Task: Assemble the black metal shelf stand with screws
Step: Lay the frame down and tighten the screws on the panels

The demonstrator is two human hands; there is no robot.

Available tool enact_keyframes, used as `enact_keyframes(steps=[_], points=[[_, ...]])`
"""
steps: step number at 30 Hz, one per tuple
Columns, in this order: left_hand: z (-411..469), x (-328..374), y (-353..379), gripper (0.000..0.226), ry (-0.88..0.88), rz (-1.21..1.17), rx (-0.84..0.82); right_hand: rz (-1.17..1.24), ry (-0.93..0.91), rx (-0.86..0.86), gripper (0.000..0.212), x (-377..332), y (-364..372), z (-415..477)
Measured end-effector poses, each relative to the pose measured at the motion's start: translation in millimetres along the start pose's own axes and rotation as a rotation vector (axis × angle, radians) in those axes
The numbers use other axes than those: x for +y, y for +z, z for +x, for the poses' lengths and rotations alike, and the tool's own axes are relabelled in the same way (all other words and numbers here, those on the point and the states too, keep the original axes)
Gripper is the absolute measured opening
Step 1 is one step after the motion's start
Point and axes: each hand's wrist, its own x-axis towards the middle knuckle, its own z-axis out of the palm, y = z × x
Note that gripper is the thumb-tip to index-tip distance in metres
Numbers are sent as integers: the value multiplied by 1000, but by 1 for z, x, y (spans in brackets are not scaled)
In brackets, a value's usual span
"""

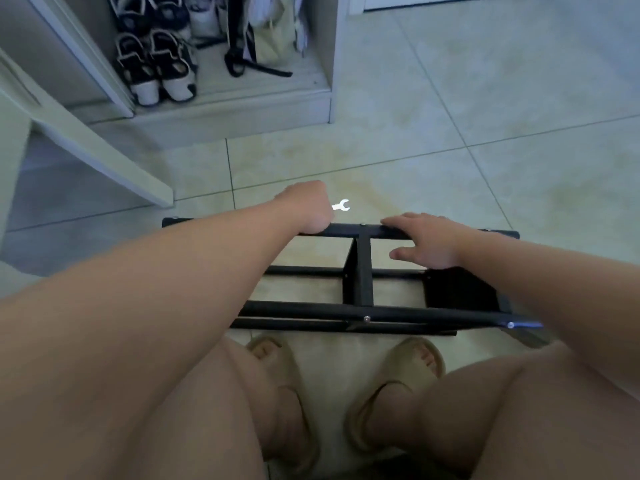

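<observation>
L hand (304,209) fisted round small wrench (342,205), head poking out, at far rail of black stand (360,282). Prob. tightening joint there. R hand (427,242) flat, fingers straight, pressing rail to steady it. Stand lies on tile floor (450,168), close in front of person.

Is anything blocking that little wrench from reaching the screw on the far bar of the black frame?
Nothing visible does. The wrench, gripped by the left hand, is just beyond the far bar, and the screw sits bare between the hands. The right hand rests on the bar, clear of it.
</observation>
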Motion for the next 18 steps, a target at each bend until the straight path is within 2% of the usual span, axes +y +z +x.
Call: enact_keyframes(steps=[3,6,9,11,12,15,18], points=[[21,7,-9,10,43,83,17,-3,80,-98,54,5,-13,23],[41,6,-6,15,32,50,-78,-7,102,-169,37,13,-24,40],[58,1,9,19,-26,12,-264,126,99,-223,22,25,-27,52],[66,-2,17,37,-37,7,-449,194,86,-239,15,29,-30,56],[68,-3,17,42,-46,-3,-471,203,80,-230,13,29,-31,58],[75,-6,11,38,-83,-115,-392,166,43,-125,17,26,-35,62],[79,-9,1,26,-106,-206,-214,158,28,24,16,21,-43,65]])
